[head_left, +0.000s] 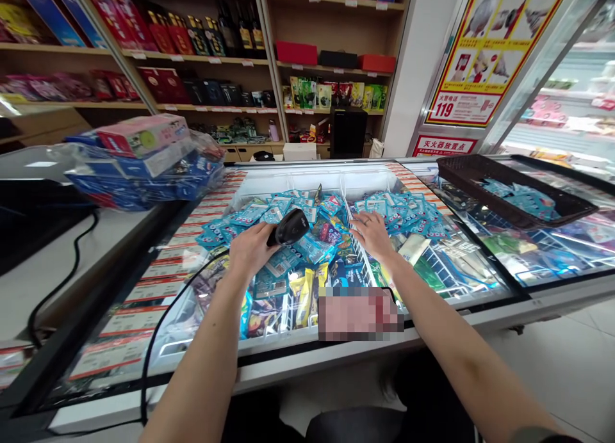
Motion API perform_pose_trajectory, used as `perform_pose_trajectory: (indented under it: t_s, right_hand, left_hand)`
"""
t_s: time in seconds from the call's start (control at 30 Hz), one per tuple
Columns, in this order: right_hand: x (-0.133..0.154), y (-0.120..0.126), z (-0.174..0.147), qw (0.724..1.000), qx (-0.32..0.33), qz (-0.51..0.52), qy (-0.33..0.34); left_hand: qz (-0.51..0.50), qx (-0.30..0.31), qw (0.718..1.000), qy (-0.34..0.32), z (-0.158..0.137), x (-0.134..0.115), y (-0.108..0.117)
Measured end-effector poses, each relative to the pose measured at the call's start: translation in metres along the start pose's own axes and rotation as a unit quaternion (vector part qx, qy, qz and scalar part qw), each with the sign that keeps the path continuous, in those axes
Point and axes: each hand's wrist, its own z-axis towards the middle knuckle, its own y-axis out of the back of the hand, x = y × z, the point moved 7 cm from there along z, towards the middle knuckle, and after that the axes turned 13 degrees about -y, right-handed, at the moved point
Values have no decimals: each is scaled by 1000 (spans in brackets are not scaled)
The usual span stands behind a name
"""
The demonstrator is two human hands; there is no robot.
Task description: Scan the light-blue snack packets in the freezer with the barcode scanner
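Observation:
My left hand (250,246) is closed around a black barcode scanner (292,226), whose cable trails back over the freezer's left side. The scanner's head hangs above blue packets (283,264) heaped in the middle of the freezer. On the right, my right hand (371,233) reaches over a white wire divider (356,241), fingers apart, at the near edge of a second heap of blue packets (408,212). Whether its fingertips touch those packets I cannot tell. Yellow packets (302,296) lie upright in the basket nearer to me.
A brown tray (451,174) with blue packets stands on the freezer's right end. Plastic-wrapped boxes (144,155) are stacked at the left. A blurred-out pink item (353,315) rests on the front edge. Shelves (202,57) of bottles and boxes line the back.

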Motion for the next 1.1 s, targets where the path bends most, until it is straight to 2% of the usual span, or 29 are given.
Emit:
perform_pose_trajectory:
  t_s: [0.1,0.2,0.43,0.63,0.83,1.1]
  right_hand:
    - [15,-4,-4,996,40,15,79]
    - [21,-4,-6,993,47,8,104]
    - [28,-3,-9,991,56,-50,110]
    - [28,-5,-15,993,55,-53,94]
    - [27,-5,-17,993,63,-55,85]
    - [20,-7,-15,992,72,-32,95]
  left_hand:
    - [8,19,1000,-6,-4,0,5]
    - [24,38,999,-8,-18,3,9]
    - [33,41,999,13,-65,3,17]
    - [21,24,998,-50,-80,-24,19]
    - [58,21,996,-68,-67,-46,11]
    - [50,34,996,-63,-14,-66,-7]
